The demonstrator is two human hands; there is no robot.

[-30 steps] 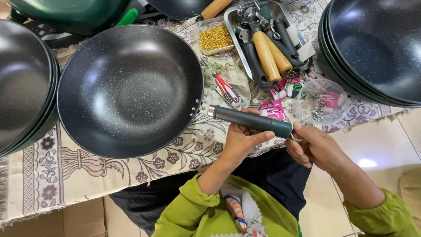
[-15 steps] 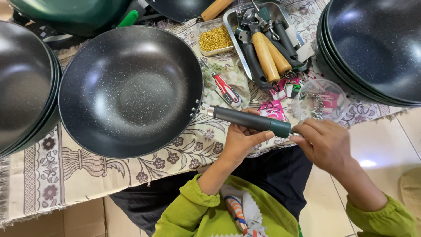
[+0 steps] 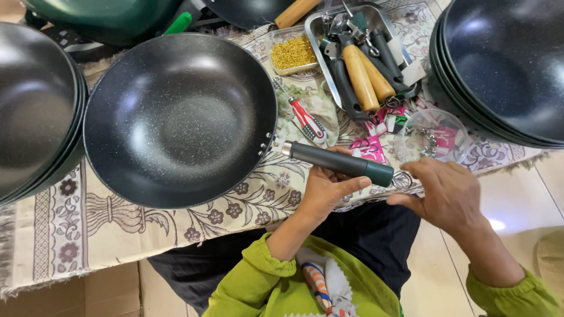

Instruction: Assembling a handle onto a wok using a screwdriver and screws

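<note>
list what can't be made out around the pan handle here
Head view:
- Handle underside: hidden by the left hand.
- Right hand fingertips at the handle's end: what they pinch is too small to tell.
- Clear bag contents: blurred.
- Stacked pans: cut off by the edge.

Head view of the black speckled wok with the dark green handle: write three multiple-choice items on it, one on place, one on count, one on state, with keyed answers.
1. Where does the red-and-white screwdriver lie?
A. inside the wok
B. on the patterned cloth beside the wok
C. in the metal tray

2. How many light wooden handles lie in the metal tray?
A. two
B. five
C. none

3. What does the left hand do?
A. grips the dark green handle
B. rests flat
C. holds the screwdriver

Answers: B, it lies on the cloth right of the black speckled wok; A, two lie side by side; A, its fingers wrap the handle.
</note>
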